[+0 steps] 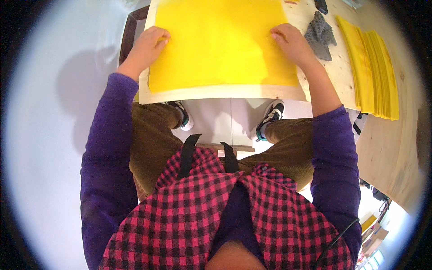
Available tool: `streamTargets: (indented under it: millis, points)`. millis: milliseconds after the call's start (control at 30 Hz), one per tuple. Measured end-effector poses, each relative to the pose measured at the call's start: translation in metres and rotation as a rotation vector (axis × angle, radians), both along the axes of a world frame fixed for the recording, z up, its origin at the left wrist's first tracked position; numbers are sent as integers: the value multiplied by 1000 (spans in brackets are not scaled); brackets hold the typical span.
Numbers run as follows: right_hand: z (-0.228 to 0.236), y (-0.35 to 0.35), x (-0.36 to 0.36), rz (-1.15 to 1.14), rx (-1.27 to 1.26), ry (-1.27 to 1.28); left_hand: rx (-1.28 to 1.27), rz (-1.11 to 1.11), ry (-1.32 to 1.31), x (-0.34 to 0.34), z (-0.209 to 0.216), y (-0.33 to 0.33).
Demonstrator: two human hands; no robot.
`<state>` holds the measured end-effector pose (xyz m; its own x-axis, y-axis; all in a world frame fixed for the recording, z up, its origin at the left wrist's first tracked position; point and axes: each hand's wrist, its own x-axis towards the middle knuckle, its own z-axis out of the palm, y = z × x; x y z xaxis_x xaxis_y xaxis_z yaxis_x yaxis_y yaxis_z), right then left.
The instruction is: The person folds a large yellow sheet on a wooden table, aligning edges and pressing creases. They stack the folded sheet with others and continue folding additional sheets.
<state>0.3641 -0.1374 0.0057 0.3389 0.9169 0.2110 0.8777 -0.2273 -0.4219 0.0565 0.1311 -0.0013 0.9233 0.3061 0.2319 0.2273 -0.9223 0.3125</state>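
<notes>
Reaching across a flat, yellow, rectangular sheet (pixel 220 49).
Curling bare left hand (pixel 153 41) and right hand (pixel 290 41) inward near opposite sides; cannot tell if pinching.

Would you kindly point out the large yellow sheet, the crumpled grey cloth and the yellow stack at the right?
Large yellow sheet (pixel 220 47), head view: middle of its flat face.
Crumpled grey cloth (pixel 320 37), head view: middle of its folds.
Yellow stack (pixel 377 72), head view: its layers, near mid-length.
</notes>
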Motion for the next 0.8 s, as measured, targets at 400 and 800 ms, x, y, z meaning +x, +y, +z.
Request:
streamTargets:
  millis: [400, 800]
  points:
    - [1, 2, -14, 36, -37, -68, 156, -30, -63, -2, -2, 4]
    - [1, 0, -22, 50, -54, -86, 53, 4, 65, -1, 4, -10]
